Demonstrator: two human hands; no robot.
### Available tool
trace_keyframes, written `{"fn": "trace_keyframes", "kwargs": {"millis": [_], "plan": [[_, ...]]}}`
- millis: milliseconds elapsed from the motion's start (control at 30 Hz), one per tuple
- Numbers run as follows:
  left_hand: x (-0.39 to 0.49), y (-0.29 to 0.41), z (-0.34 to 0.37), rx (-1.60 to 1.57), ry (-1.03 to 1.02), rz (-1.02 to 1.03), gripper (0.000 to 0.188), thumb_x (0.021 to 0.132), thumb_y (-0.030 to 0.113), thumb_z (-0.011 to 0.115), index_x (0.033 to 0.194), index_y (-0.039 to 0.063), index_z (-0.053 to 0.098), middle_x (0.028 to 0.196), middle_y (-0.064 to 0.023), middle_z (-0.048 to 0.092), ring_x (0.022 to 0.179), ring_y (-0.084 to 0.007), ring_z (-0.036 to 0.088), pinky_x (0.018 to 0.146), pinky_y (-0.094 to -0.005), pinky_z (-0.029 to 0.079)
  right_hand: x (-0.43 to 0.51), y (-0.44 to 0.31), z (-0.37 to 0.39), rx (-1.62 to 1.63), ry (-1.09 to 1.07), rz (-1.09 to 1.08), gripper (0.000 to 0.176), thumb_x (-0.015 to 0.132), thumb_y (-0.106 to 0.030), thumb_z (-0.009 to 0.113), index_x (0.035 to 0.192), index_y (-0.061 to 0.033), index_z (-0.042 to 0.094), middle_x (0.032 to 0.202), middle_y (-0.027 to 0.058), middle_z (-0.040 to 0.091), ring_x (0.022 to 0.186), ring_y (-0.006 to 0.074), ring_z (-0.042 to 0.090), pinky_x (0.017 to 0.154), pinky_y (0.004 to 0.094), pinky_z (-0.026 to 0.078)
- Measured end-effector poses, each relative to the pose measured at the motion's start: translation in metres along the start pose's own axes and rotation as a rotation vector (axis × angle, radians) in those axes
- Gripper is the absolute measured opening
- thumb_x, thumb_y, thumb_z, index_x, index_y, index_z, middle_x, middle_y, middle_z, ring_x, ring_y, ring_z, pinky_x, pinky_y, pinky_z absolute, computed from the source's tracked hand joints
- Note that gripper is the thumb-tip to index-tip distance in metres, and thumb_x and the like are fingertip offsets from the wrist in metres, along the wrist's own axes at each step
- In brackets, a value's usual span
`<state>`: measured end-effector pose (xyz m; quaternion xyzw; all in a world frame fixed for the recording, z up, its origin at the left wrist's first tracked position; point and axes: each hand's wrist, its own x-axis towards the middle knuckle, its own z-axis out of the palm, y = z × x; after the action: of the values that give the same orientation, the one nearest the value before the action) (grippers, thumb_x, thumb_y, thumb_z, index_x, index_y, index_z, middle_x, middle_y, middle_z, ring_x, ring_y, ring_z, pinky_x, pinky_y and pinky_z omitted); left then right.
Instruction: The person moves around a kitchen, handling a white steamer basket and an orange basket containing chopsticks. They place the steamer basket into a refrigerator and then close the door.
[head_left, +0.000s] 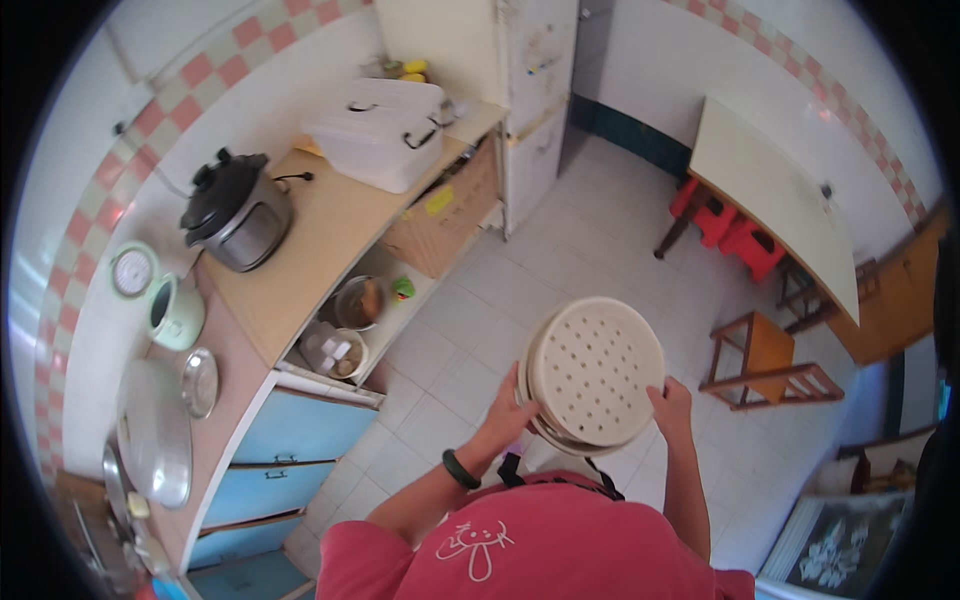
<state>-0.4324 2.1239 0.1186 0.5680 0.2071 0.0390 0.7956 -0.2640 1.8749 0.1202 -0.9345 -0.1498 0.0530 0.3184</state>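
A round beige plastic basket with a perforated base (596, 367) is held in front of my body, above the tiled floor. At least one more round rim shows beneath or around it, so it appears stacked with another vessel. My left hand (516, 409) grips its left edge, the thumb on the rim and the fingers partly hidden underneath. My right hand (670, 403) pinches the rim on the right side. A dark bangle (460, 469) circles my left wrist.
At left, a worktop (300, 247) carries an electric pressure cooker (240, 214), a lidded white plastic box (382, 127), a green kettle-like container (176, 311) and a metal bowl (200, 382). Blue cabinets (285, 435) stand below. A table (772, 195), red stools (705, 214) and a wooden chair (769, 356) stand right.
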Motion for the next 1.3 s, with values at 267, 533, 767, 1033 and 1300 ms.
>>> {"fn": "trace_keyframes", "kwargs": {"millis": [267, 533, 767, 1033, 1300], "plan": [[0.170, 0.033, -0.065, -0.003, 0.159, 0.021, 0.083, 0.078, 0.006, 0.056, 0.147, 0.007, 0.010, 0.124, -0.0158, 0.049, 0.085, -0.0201, 0.063, 0.056, -0.0283, 0.055, 0.205, -0.050, 0.079, 0.113, -0.092, -0.059, 0.023, 0.077, -0.017, 0.059, 0.072, 0.0038, 0.050, 0.063, 0.0207, 0.055, 0.056, 0.0333, 0.054, 0.056, 0.0413, 0.042], [0.259, 0.126, -0.110, -0.107, 0.460, 0.113, 0.071, 0.080, 0.008, 0.055, 0.143, 0.009, 0.021, 0.115, -0.0126, 0.055, 0.084, -0.0203, 0.065, 0.057, -0.0293, 0.056, 0.383, -0.163, 0.135, 0.265, -0.272, -0.329, 0.016, 0.079, -0.012, 0.057, 0.076, 0.0036, 0.053, 0.063, 0.0202, 0.055, 0.056, 0.0320, 0.054, 0.056, 0.0402, 0.043], [0.272, 0.177, -0.171, -0.159, 0.797, 0.194, 0.064, 0.084, 0.007, 0.053, 0.141, 0.008, 0.023, 0.113, -0.0125, 0.055, 0.084, -0.0198, 0.065, 0.056, -0.0296, 0.057, 0.467, -0.288, 0.210, 0.372, -0.549, -0.494, 0.015, 0.079, -0.011, 0.054, 0.083, 0.0033, 0.057, 0.067, 0.0200, 0.058, 0.058, 0.0303, 0.057, 0.057, 0.0388, 0.044], [0.236, 0.212, -0.285, -0.177, 0.992, 0.312, 0.056, 0.082, 0.007, 0.053, 0.134, 0.001, 0.034, 0.107, -0.0123, 0.059, 0.079, -0.0178, 0.065, 0.056, -0.0278, 0.057, 0.457, -0.429, 0.292, 0.462, -0.754, -0.653, 0.017, 0.080, -0.012, 0.054, 0.085, 0.0042, 0.058, 0.068, 0.0185, 0.059, 0.058, 0.0269, 0.057, 0.058, 0.0371, 0.045], [0.170, 0.233, -0.454, -0.243, 1.013, 0.327, 0.061, 0.080, 0.008, 0.054, 0.136, 0.001, 0.032, 0.105, -0.0133, 0.059, 0.077, -0.0184, 0.065, 0.056, -0.0270, 0.055, 0.399, -0.572, 0.419, 0.467, -0.798, -0.657, 0.018, 0.079, -0.010, 0.053, 0.085, 0.0063, 0.058, 0.064, 0.0142, 0.058, 0.059, 0.0174, 0.055, 0.056, 0.0340, 0.044]]}}
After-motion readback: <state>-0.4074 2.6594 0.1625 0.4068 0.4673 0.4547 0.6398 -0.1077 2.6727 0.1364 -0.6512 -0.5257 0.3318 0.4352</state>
